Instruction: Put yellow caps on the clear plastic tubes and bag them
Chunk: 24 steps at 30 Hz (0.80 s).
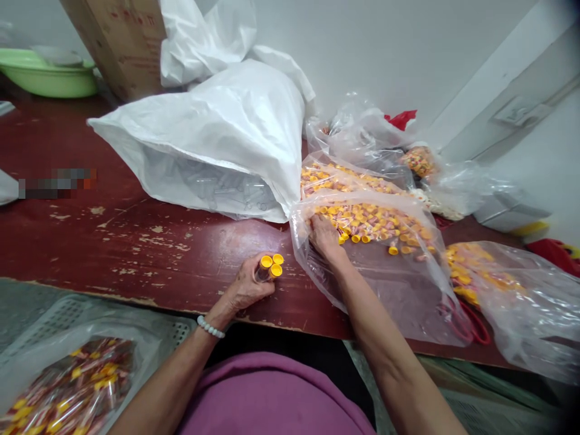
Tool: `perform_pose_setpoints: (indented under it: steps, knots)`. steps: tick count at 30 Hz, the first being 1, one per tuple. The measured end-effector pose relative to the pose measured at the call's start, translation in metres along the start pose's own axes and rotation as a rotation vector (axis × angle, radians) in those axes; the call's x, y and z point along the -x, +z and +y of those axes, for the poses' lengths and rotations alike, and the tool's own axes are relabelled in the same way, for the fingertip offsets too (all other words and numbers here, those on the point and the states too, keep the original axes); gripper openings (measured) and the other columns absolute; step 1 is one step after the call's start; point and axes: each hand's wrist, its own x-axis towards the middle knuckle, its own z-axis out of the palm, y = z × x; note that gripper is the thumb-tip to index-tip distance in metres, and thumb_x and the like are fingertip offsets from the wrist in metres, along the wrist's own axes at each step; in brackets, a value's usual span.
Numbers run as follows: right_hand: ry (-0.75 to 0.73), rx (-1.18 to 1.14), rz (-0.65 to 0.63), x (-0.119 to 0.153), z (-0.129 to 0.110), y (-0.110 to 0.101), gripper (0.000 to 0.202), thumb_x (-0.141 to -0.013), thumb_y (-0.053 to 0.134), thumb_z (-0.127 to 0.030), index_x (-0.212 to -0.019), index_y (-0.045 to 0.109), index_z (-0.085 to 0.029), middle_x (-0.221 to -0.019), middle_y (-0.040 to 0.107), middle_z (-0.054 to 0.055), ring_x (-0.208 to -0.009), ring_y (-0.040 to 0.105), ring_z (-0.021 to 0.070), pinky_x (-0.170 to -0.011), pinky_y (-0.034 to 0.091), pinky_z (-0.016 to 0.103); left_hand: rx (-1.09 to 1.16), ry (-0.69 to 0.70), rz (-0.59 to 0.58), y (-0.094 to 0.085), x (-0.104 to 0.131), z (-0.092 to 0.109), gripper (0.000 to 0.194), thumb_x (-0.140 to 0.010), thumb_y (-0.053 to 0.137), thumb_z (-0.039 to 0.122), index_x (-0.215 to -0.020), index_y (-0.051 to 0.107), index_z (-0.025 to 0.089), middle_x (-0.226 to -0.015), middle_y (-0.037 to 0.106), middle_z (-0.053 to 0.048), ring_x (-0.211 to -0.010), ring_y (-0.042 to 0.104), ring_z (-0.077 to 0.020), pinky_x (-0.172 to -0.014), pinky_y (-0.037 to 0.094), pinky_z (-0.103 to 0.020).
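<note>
Wrapped around three clear tubes with yellow caps (272,266), my left hand (248,285) is over the red table near its front edge. My right hand (325,235) reaches into a clear plastic bag (385,302) of many small yellow-capped pieces (371,220); its fingertips are hidden among the pieces and plastic, so its grip cannot be made out. Behind my hands lies a large white sack (226,121), its mouth open toward me, with clear empty tubes (226,187) inside.
The worn red table (113,241) carries a green basin (49,75) and cardboard box (122,48) at the back left. More plastic bags (539,308) lie at the right. Below the front edge, a white crate (58,320) holds a bag of filled yellow-capped tubes (86,393).
</note>
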Motion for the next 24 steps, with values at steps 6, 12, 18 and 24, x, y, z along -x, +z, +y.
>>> perform_pose_setpoints:
  steps: [6, 12, 18, 24]
  knots:
    - [0.034, -0.121, 0.042, 0.02, 0.007, -0.013, 0.03, -0.087, 0.042, -0.019, -0.113, 0.055, -0.015, -0.102, 0.063, 0.012, -0.088, 0.061, 0.0207, -0.077, 0.045, 0.033, -0.052, 0.033, 0.013, 0.0, 0.0, 0.001, 0.036, -0.054, 0.056, 0.007, -0.09, 0.058, 0.013, -0.072, 0.055, 0.002, -0.062, 0.049, -0.0099, -0.058, 0.04, -0.02]
    - [-0.022, -0.871, 0.287, 0.087, -0.039, -0.048, 0.021, -0.088, 0.048, -0.032, -0.105, 0.048, -0.021, -0.078, 0.06, -0.001, -0.066, 0.057, 0.0121, -0.061, 0.046, 0.024, -0.073, 0.034, -0.001, -0.001, 0.0, 0.003, 0.035, -0.056, 0.057, 0.008, -0.091, 0.057, 0.013, -0.07, 0.053, 0.003, -0.061, 0.048, -0.0098, -0.057, 0.04, -0.02]
    - [-0.489, -0.648, 0.253, 0.122, -0.092, -0.046, 0.011, -0.085, 0.053, -0.02, -0.096, 0.054, -0.021, -0.089, 0.064, 0.003, -0.081, 0.057, 0.0163, -0.076, 0.047, 0.031, -0.084, 0.126, 0.018, -0.002, -0.001, -0.002, 0.019, -0.066, 0.06, 0.019, -0.084, 0.057, 0.014, -0.076, 0.058, 0.0, -0.068, 0.051, -0.0123, -0.066, 0.045, -0.024]
    - [-0.522, -0.545, 0.273, 0.122, -0.085, -0.05, 0.032, -0.083, 0.056, -0.027, -0.114, 0.052, -0.018, -0.124, 0.052, 0.012, -0.114, 0.049, 0.0235, -0.096, 0.041, 0.042, -0.069, 0.126, 0.045, -0.002, -0.002, -0.004, 0.02, -0.064, 0.062, 0.021, -0.083, 0.056, 0.014, -0.076, 0.057, 0.001, -0.067, 0.05, -0.0123, -0.064, 0.045, -0.024]
